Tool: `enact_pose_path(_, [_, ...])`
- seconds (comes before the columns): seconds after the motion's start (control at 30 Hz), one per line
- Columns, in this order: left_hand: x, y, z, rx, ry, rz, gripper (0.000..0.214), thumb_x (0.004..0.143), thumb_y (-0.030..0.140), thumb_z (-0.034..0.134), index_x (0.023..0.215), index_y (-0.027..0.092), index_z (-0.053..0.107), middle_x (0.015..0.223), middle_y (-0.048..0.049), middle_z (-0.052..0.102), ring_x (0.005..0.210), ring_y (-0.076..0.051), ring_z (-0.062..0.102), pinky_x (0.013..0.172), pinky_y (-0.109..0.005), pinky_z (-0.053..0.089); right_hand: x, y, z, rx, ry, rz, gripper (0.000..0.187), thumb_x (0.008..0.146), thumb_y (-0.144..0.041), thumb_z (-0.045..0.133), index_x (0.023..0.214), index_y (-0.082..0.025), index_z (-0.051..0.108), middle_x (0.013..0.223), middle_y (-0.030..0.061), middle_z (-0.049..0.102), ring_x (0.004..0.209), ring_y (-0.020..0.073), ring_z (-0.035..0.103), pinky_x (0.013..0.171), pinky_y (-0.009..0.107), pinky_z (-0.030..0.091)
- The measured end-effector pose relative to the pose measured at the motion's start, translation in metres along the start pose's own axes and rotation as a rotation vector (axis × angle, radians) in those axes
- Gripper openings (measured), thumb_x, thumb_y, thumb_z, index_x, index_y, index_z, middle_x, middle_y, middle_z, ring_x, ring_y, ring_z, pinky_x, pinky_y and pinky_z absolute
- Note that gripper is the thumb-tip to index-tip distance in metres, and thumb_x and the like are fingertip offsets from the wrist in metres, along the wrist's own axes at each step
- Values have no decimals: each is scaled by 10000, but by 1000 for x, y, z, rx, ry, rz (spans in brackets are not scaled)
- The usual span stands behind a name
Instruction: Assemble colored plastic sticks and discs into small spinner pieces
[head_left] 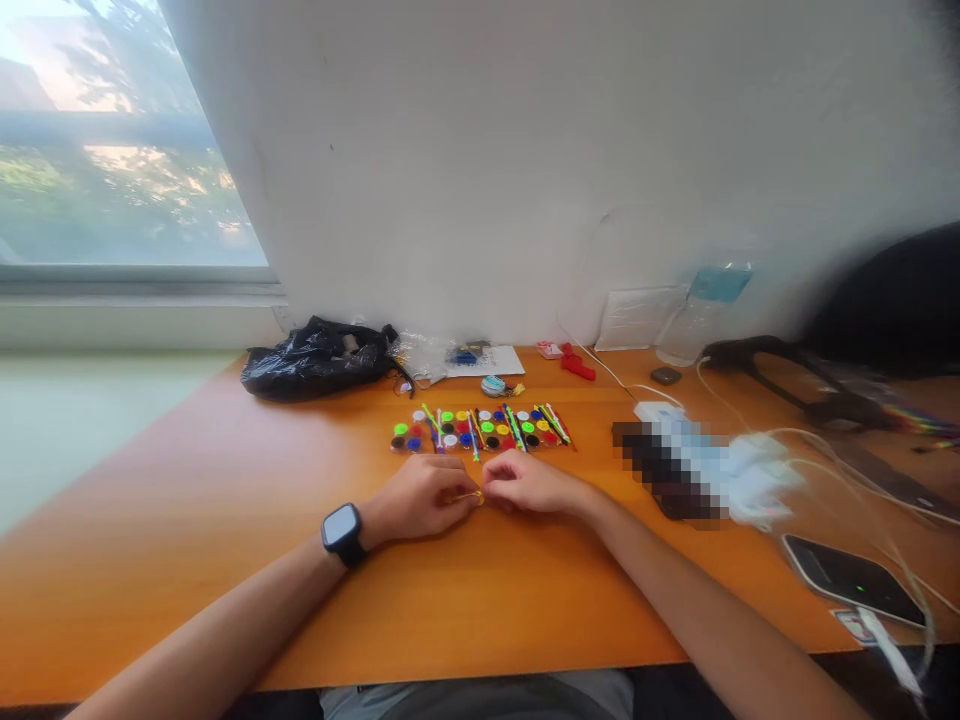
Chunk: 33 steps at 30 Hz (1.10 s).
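Note:
My left hand (424, 497) and my right hand (525, 483) meet on the orange table (225, 520), both with fingers curled in a pinch. Between their fingertips lies a small yellow piece (469, 496), thin like a stick; both hands pinch it. A smartwatch (343, 533) is on my left wrist. Just beyond the hands lies a row of small coloured round discs (480, 428) mixed with several thin coloured sticks (514, 424).
A black plastic bag (319, 357) lies at the back left, beside clear wrapping and a paper sheet (487, 360). A red item (577, 365) and a water bottle (701, 310) sit near the wall. White cables (825, 465), a phone (851, 578) and a dark bag (892, 300) fill the right.

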<state>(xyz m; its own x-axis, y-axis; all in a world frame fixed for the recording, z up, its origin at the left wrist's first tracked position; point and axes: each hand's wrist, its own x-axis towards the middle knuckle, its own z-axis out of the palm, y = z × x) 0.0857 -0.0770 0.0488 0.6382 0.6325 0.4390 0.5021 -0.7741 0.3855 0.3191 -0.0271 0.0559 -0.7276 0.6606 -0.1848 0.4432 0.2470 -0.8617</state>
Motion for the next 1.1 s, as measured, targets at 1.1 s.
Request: enact_pose_path(1.1, [1, 1, 20, 511, 11, 131, 193, 992, 373, 566, 901, 206, 604, 822, -55, 671, 723, -214, 615, 588, -364, 358, -8, 16, 16, -43, 300, -217, 87, 840, -213, 701, 816, -182, 624, 771, -20, 620, 654, 119, 488, 603, 236, 373])
